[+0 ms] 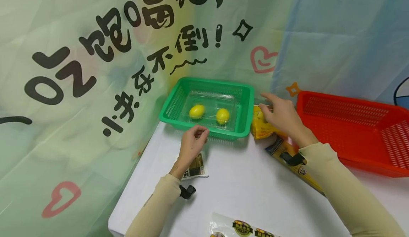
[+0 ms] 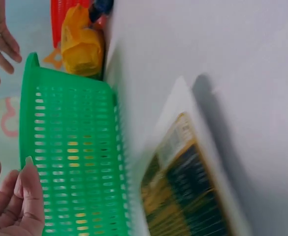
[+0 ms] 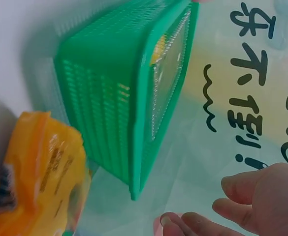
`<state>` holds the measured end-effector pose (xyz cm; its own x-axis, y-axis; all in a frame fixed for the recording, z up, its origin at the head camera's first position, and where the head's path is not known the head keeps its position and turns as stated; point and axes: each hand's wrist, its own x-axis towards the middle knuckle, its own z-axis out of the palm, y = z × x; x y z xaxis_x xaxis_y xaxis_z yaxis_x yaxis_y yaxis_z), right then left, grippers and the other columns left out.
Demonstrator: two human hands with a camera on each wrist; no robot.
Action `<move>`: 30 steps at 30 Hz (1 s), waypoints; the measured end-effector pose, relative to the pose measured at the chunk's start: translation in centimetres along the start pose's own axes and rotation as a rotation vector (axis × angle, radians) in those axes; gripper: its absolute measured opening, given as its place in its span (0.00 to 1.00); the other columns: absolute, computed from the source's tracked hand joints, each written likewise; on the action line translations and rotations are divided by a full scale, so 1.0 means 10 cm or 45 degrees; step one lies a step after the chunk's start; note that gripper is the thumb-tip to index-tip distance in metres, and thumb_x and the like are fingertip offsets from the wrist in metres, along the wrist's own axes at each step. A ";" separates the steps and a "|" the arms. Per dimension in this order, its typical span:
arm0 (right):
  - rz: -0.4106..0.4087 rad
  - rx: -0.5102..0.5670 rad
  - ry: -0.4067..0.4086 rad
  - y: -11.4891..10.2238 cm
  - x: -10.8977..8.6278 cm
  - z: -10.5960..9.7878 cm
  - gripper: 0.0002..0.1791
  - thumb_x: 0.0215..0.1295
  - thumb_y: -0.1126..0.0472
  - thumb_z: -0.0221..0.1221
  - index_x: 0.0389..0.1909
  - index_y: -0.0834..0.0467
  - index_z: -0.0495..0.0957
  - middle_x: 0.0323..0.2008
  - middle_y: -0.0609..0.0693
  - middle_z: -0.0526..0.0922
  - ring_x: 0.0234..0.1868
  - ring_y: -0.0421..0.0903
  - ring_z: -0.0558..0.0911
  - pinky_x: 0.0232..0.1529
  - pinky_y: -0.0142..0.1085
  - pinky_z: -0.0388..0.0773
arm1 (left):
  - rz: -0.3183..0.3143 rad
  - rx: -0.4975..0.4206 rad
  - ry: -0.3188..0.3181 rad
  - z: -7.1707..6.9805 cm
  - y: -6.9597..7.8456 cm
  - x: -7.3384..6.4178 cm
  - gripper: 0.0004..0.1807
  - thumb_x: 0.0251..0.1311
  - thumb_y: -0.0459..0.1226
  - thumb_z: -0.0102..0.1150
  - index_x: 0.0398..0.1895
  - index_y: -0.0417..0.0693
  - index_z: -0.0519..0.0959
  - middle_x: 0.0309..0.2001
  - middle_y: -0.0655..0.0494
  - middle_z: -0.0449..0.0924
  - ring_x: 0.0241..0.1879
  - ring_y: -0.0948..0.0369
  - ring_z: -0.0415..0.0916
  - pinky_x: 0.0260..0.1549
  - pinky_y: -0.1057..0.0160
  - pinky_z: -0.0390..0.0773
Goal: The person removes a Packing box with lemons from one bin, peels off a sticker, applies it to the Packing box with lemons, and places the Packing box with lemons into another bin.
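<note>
A green basket [image 1: 166, 114] stands at the back of the table. Two lemons [image 1: 196, 111] and a clear plastic container [image 1: 209, 98] are in it, the lemons showing through the plastic. At the basket's front rim is my left hand [image 1: 193, 141], its fingers loosely bent and holding nothing; the left wrist view has its thumb right by the rim. My right hand [image 1: 282, 114] hovers over a yellow package [image 1: 262, 127] just right of the basket. Its fingers are spread apart with nothing between them, as the right wrist view also shows.
A red basket [image 1: 345, 123] stands to the right. Before it, partly under the right forearm, lies a long yellow and dark packet [image 1: 303, 171]. A dark and gold pouch [image 1: 196, 167] lies by the left wrist. Clear printed plastic [image 1: 223, 224] is at the near edge.
</note>
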<state>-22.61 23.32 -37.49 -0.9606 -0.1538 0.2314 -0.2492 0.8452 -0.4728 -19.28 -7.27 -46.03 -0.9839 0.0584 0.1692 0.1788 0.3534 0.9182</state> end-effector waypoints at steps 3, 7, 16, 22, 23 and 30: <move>0.046 0.047 -0.051 -0.05 0.09 0.05 0.28 0.77 0.51 0.51 0.74 0.55 0.66 0.62 0.66 0.79 0.50 0.62 0.85 0.41 0.55 0.84 | -0.121 -0.091 0.020 -0.03 -0.06 -0.05 0.12 0.71 0.41 0.60 0.43 0.39 0.84 0.36 0.42 0.85 0.32 0.57 0.84 0.36 0.61 0.87; 0.088 0.092 -0.092 -0.09 0.21 0.11 0.29 0.78 0.51 0.50 0.76 0.55 0.63 0.65 0.66 0.76 0.53 0.62 0.85 0.45 0.56 0.84 | -0.242 -0.199 0.018 -0.04 -0.13 -0.05 0.18 0.72 0.43 0.59 0.45 0.33 0.83 0.38 0.40 0.85 0.33 0.56 0.85 0.39 0.58 0.88; 0.143 0.127 -0.124 -0.19 0.42 0.23 0.30 0.77 0.52 0.50 0.76 0.56 0.61 0.69 0.66 0.71 0.60 0.64 0.80 0.54 0.59 0.80 | -0.545 -0.578 0.013 -0.05 -0.21 0.08 0.23 0.73 0.45 0.58 0.48 0.29 0.81 0.33 0.51 0.85 0.29 0.64 0.83 0.37 0.65 0.87; 0.174 0.165 -0.153 -0.22 0.53 0.35 0.31 0.77 0.52 0.51 0.76 0.59 0.61 0.68 0.67 0.72 0.62 0.65 0.78 0.55 0.59 0.80 | -0.591 -0.688 0.004 -0.01 -0.19 0.13 0.21 0.73 0.43 0.57 0.49 0.28 0.80 0.31 0.54 0.84 0.29 0.65 0.83 0.33 0.70 0.85; 0.184 0.176 -0.172 -0.22 0.55 0.37 0.31 0.77 0.52 0.51 0.76 0.59 0.60 0.68 0.67 0.71 0.63 0.65 0.77 0.55 0.59 0.79 | -0.597 -0.701 0.006 0.00 -0.19 0.13 0.21 0.73 0.43 0.57 0.49 0.28 0.80 0.31 0.54 0.84 0.29 0.65 0.83 0.33 0.70 0.85; 0.243 0.225 -0.275 -0.21 0.63 0.46 0.34 0.78 0.49 0.49 0.77 0.61 0.57 0.70 0.68 0.69 0.68 0.65 0.71 0.59 0.61 0.76 | -0.614 -0.772 0.021 0.03 -0.16 0.14 0.17 0.73 0.41 0.57 0.47 0.32 0.79 0.29 0.55 0.84 0.28 0.65 0.83 0.33 0.71 0.85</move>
<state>-28.74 18.16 -38.95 -0.9912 -0.1219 -0.0521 -0.0614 0.7704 -0.6345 -20.95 -7.44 -47.38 -0.9544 0.0122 -0.2981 -0.2924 -0.2368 0.9265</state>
